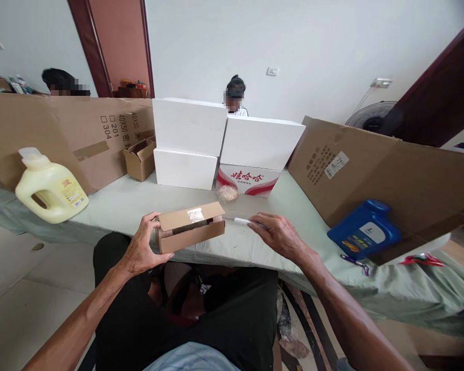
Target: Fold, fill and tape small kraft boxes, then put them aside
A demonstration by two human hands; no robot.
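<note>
A small brown cardboard box [191, 226] with a strip of clear tape on its lid lies at the near edge of the table [131, 206]. My left hand [143, 247] grips the box's left end, fingers wrapped round it. My right hand [278, 234] rests on the table to the right of the box, its fingers closed on a thin white pen-like tool [239, 220] whose tip points at the box's right end.
A yellow jug [50, 188] stands at the left and a blue jug [365, 229] lies at the right. White foam boxes [224, 141], an open small carton [139, 157] and big cardboard sheets [390, 175] line the back. Two people sit behind them.
</note>
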